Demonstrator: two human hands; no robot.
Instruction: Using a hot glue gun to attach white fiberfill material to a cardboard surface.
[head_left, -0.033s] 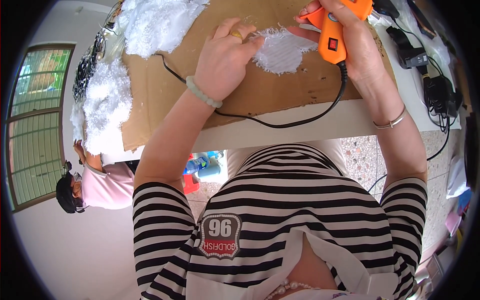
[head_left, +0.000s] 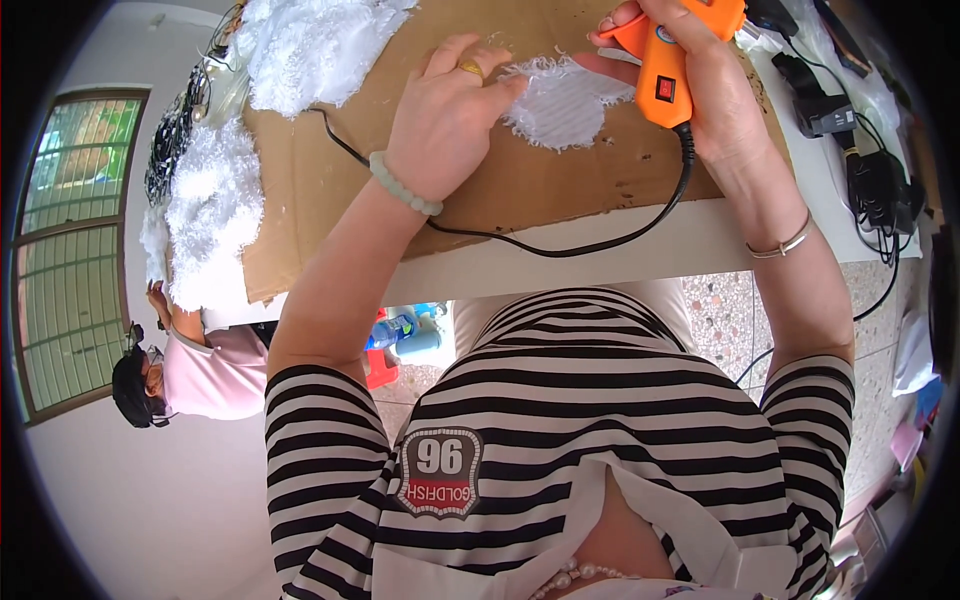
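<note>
My right hand [head_left: 715, 85] is wrapped round an orange hot glue gun [head_left: 664, 80] with a red switch; its nozzle end is out of view. A black cord [head_left: 570, 250] runs from the grip's lower end and passes under my left forearm. Between my hands lies a fuzzy white piece of fabric [head_left: 560, 105] with frayed edges, flat on a brown cardboard sheet [head_left: 590, 185]. My left hand [head_left: 450, 110] rests palm down on the cardboard with its fingers apart, the thumb tip at the fabric's left edge.
Heaps of fluffy white material [head_left: 310, 50] lie on the cardboard's far left and along its left side [head_left: 210, 210]. Black adapters and cables [head_left: 880, 190] sit at the right. A person in pink [head_left: 215, 375] is at the left. A blue bottle [head_left: 392, 331] stands below the table.
My left hand and the fabric's left edge have shifted very slightly to the left. My right hand keeps the glue gun in the same place.
</note>
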